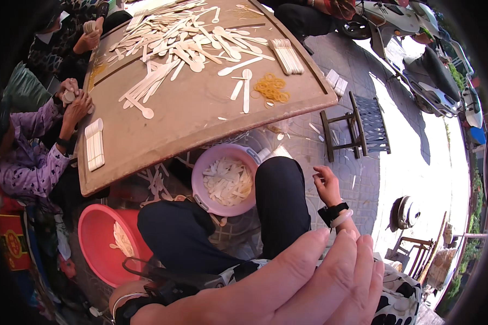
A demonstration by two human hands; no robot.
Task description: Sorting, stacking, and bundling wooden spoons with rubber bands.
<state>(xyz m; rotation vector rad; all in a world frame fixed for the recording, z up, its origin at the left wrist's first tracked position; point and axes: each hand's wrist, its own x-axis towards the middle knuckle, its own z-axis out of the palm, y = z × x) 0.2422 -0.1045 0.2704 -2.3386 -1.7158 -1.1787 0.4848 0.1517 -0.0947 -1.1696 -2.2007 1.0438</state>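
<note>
My left hand (293, 281) is large and close, reaching across the lower part of the view. Its fingers are stretched out side by side, and nothing shows in them. Beyond its fingertips, my right hand (327, 186) is beside my right knee, with fingers loosely bent and apart and nothing visible in its grip. A black band and a pale bangle circle that wrist. Between my knees stands a pink basin (199, 201) of loose wooden spoons (228, 181). The nearest tabletop things are a heap of yellow rubber bands (271, 88) and a bundle of wooden spoons (286, 56).
A brown table (173, 130) carries a large pile of wooden spoons (184, 49) and another bundle (94, 145). A red bucket (92, 238) stands at left. Two people sit along the left side, hands (76, 103) holding bundles. A folding stool (358, 125) and scooters (428, 76) stand right.
</note>
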